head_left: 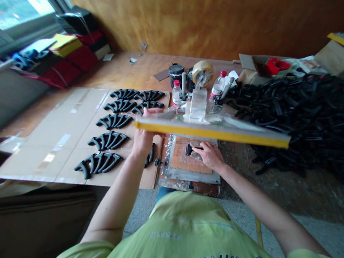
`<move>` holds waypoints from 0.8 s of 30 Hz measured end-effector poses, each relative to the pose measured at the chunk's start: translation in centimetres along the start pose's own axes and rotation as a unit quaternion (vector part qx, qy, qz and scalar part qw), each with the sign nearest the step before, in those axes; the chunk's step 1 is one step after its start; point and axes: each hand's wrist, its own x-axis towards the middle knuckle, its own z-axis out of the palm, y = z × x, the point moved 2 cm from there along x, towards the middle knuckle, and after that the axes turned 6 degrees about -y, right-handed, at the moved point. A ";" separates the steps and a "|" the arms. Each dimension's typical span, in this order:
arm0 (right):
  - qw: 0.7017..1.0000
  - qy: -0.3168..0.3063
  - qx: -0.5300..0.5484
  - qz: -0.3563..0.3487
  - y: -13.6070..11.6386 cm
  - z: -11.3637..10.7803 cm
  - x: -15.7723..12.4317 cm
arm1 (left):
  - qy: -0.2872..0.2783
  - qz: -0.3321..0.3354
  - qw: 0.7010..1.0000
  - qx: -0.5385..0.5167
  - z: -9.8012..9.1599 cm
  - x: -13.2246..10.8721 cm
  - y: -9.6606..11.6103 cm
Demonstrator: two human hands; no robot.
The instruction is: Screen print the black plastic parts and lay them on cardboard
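Observation:
My left hand (143, 141) is closed around the left end of a yellow-edged screen printing frame (211, 133), which is raised and tilted above the work plate. Below the frame, my right hand (212, 155) pinches a small black plastic part (189, 149) on the wooden middle of the printing base (175, 173). The frame's hinge clamp (199, 103) stands behind it. To the left, several fanned groups of curved black plastic handles (107, 139) lie in rows on a flat cardboard sheet (52, 133). Another curved black piece (150, 156) lies beside my left wrist, partly hidden.
A large heap of black parts (307, 117) covers the right of the table. Behind the frame stand bottles with red caps (218, 86), a dark ink tub (176, 73) and a tape roll (202, 72). An open carton (251, 63) is at back right; red and black boxes (79, 61) are at left.

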 end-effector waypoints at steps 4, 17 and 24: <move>0.983 0.081 0.032 0.162 5.4 -3.8 -0.5 | -0.034 -0.155 0.986 0.051 -2.0 -5.6 -4.7; 0.996 -0.057 -0.025 -0.061 -3.2 -2.1 5.0 | -0.033 -0.270 0.949 0.161 -3.2 -8.6 -15.5; 0.969 -0.148 -0.017 -0.197 -2.2 -3.2 0.9 | -0.037 -0.240 0.954 0.176 -3.3 -8.8 -16.0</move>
